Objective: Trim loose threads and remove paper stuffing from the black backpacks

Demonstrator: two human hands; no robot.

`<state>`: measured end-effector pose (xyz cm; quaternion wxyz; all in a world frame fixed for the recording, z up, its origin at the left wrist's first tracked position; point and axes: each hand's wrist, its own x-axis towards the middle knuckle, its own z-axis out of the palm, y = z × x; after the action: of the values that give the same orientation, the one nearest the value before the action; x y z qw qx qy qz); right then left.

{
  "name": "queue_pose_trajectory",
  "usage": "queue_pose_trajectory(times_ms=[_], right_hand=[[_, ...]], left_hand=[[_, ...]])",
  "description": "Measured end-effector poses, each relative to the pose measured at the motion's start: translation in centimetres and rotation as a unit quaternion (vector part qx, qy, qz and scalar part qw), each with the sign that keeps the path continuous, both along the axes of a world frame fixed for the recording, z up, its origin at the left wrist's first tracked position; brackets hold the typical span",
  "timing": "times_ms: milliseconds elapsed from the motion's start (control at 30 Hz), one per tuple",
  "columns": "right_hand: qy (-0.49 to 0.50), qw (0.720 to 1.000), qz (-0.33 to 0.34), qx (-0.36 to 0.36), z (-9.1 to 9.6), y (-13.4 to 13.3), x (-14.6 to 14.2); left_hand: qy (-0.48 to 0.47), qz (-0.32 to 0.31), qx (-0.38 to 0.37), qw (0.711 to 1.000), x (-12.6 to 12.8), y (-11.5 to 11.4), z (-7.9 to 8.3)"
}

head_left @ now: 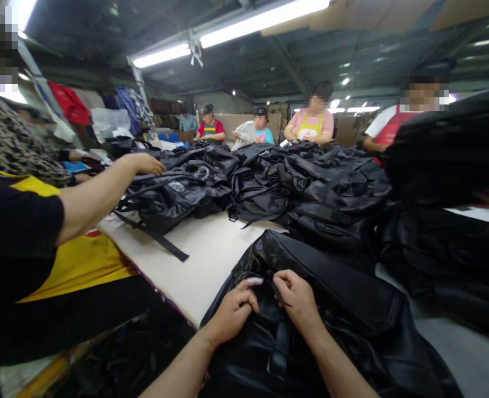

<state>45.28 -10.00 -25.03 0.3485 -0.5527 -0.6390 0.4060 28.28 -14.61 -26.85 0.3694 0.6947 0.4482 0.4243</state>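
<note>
A black leather-look bag (347, 287) lies in front of me on the table, its smooth padded panel to the right. My left hand (234, 312) rests on the bag's upper left part with its fingers curled; a white wrap covers one fingertip. What its fingertips grip, if anything, is hidden. Just to the right, my right hand (296, 298) pinches a thin black strap (282, 296) between thumb and fingers. Below and between the hands, a wider black strap (279, 345) runs down the bag's front.
A large pile of black bags (261, 177) covers the far table. The pale tabletop (194, 249) shows left of my bag. At left, a co-worker's arm (103, 182) reaches to the pile. A dark bag (451, 149) looms at right. Several people stand behind the pile.
</note>
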Motion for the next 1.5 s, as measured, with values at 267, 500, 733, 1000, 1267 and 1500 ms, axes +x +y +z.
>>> queue_pose_trajectory(times_ms=[267, 500, 733, 1000, 1267, 1500], right_hand=[[0.072, 0.994, 0.041, -0.071, 0.1, -0.7, -0.8], [0.256, 0.949, 0.07, -0.172, 1.4, -1.6, -1.0], [0.239, 0.959, 0.06, -0.137, 1.1, -1.1, -0.8], [0.267, 0.96, 0.022, -0.082, 2.0, -0.3, 0.9], [0.142, 0.987, 0.07, -0.007, 1.3, -0.8, 0.2], [-0.066, 0.972, 0.129, 0.183, 2.9, -1.9, 1.0]], left_hand=[[-0.025, -0.017, -0.005, 1.0, -0.4, 0.1, 0.3], [-0.045, 0.01, -0.04, 0.998, -0.2, 0.2, -0.2], [-0.005, 0.062, -0.092, 0.994, 1.4, 1.4, 1.1], [-0.025, 0.026, -0.078, 0.996, 0.9, 1.8, 0.5], [-0.035, 0.04, -0.042, 0.998, 1.5, 1.7, 0.5], [0.003, 0.069, -0.053, 0.996, 2.1, 2.3, 1.0]])
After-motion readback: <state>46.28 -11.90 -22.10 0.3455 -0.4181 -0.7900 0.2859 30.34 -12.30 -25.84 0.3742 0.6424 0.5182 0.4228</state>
